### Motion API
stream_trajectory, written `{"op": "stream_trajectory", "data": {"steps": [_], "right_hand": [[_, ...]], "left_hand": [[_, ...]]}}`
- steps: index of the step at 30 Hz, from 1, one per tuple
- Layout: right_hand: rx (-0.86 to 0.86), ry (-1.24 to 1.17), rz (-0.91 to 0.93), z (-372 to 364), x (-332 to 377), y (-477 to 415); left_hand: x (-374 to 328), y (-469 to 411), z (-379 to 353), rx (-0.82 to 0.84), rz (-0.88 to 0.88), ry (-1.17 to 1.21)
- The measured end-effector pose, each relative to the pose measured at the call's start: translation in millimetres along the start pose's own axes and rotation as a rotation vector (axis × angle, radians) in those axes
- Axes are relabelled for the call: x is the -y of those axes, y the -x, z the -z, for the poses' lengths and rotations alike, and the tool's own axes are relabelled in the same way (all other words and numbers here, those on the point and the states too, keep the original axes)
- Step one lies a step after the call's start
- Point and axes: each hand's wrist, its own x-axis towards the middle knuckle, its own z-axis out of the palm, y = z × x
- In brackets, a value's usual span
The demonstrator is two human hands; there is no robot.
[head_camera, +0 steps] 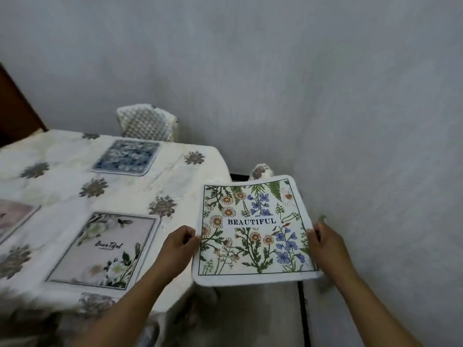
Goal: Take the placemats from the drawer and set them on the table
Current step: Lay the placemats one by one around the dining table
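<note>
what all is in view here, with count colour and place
held mat: 1, white with green, blue and orange flowers, off the table's right edge, in both hands
pale mat: 1, pinkish grey, white flowers, near on the table
blue mat: 1, blue, far on the table
pink mat: 1, pink, cut off at left
table: 1, cream floral cloth, left
chair: 1, cream check, behind table
left hand: mat's left edge
right hand: mat's right edge

My two forearms come in from the bottom edge, both bare, with no sleeve reaching into view. My left hand (179, 244) and right hand (325, 246) wear no gloves. My fingers (316, 232) carry no rings that I can make out, and my wrists are unadorned.
</note>
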Motion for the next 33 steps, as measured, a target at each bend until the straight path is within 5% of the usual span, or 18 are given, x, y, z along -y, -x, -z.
{"op": "stream_trajectory", "data": {"steps": [13, 21, 33], "right_hand": [[0.214, 0.057, 0.309, -77, 84, -292], [0.498, 0.059, 0.527, -151, 153, -432], [0.729, 0.232, 0.861, -285, 205, -506]], "left_hand": [[-11, -194, -22, -0.330, 0.107, 0.071], [-20, -252, -50, -0.572, 0.289, 0.107], [26, -291, -96, -0.887, 0.672, 0.232]]}}
